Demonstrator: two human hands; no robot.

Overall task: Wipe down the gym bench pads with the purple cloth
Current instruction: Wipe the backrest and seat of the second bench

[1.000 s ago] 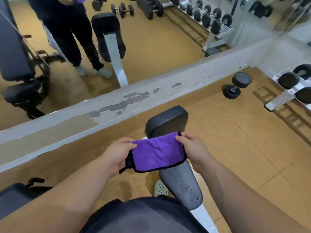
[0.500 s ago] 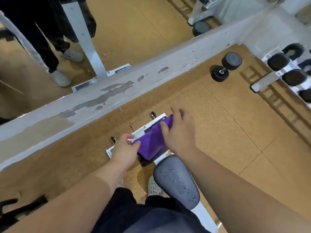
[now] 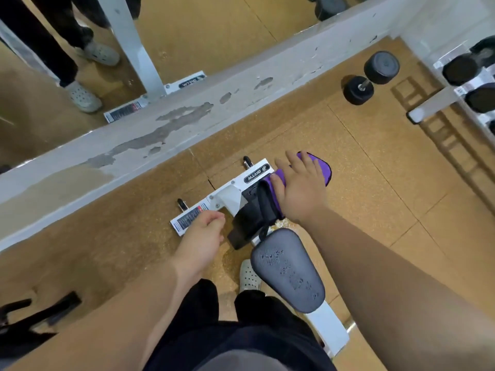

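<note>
Right grip point(image 3: 301, 188) is pressing flat, fingers spread, on the soft, light cloth point(image 3: 325, 171) draped over the back pad point(image 3: 253, 214) beyond the seat point(image 3: 288, 274). Palm-centre pressure looks best against bunching. Left grip point(image 3: 199, 236) is hanging loosely curled, holding nothing.

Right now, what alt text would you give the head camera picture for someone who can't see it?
A person's right hand presses a purple cloth over the top of a gym bench's black back pad. The left hand hangs loosely curled beside it, holding nothing; a grey seat pad lies nearer, a dumbbell on the floor.
</note>
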